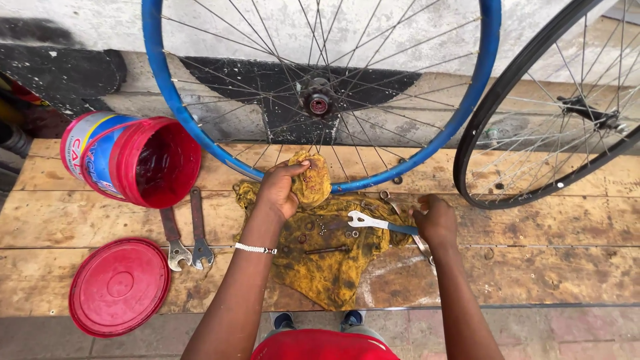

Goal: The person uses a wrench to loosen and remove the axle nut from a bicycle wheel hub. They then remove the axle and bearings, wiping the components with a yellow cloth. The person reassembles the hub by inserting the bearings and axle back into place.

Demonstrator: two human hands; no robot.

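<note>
My left hand (280, 190) grips a bunched-up corner of a dirty yellow rag (327, 260) and presses it against the lower rim of a blue bicycle wheel (160, 100) that stands upright on the wooden bench. My right hand (437, 220) holds a flat wrench with a blue handle (370, 222), its open jaw pointing left over the rag. Small bearing balls, nuts and a thin axle (327, 251) lie on the spread rag. The wheel's hub (319, 101) shows at its centre.
A red bucket (143, 160) lies on its side at the left, its red lid (119, 287) flat on the planks below. Two spanners (188, 233) lie between them and the rag. A black-rimmed wheel (533, 133) leans at the right. More wrenches (400, 203) rest near my right hand.
</note>
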